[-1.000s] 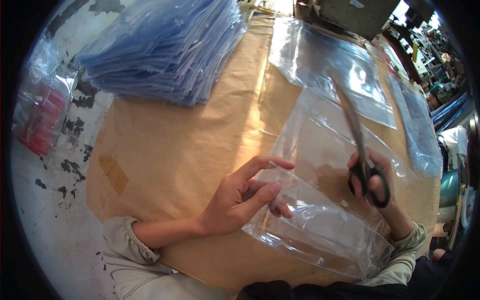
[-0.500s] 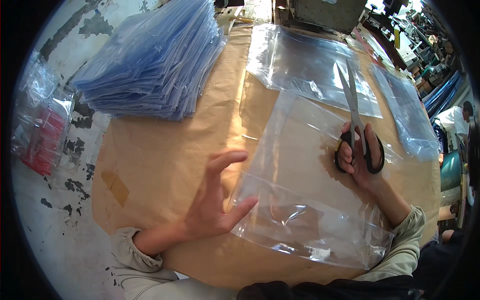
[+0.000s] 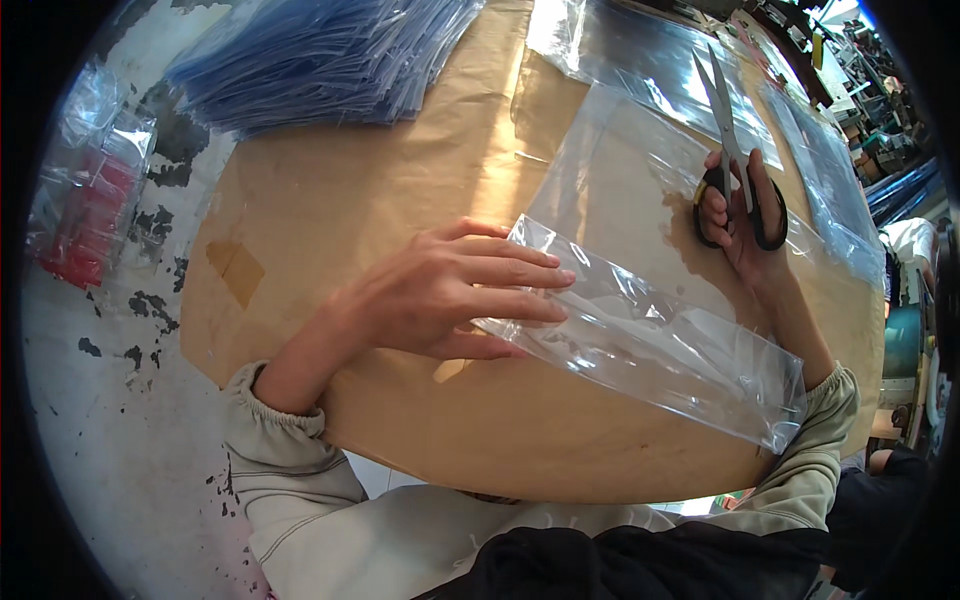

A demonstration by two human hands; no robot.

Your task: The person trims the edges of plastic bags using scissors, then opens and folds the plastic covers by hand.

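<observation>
My left hand (image 3: 455, 290) rests palm down over the left edge of a clear plastic sheet or bag (image 3: 640, 310). Its fingers are stretched out and slightly apart on the film, with the thumb along the near edge. A shiny band runs along the near end of the plastic and looks folded over. My right hand (image 3: 745, 220) holds black-handled scissors (image 3: 725, 120) by the loops, above the right side of the plastic. The blades point away from me and stand a little apart. Between the right forearm and the table, part of the plastic's right edge is hidden.
Brown paper (image 3: 380, 420) covers the table. A tall stack of bluish plastic sheets (image 3: 320, 70) stands at the far left. More clear sheets (image 3: 650, 60) lie at the back and a bluish one (image 3: 825, 180) at the right. Red items in clear wrap (image 3: 95, 215) lie far left.
My left hand has come down from a raised, curved pose onto the plastic's left edge. The right hand still holds the scissors. The whole view has shifted, so things sit higher in the picture.
</observation>
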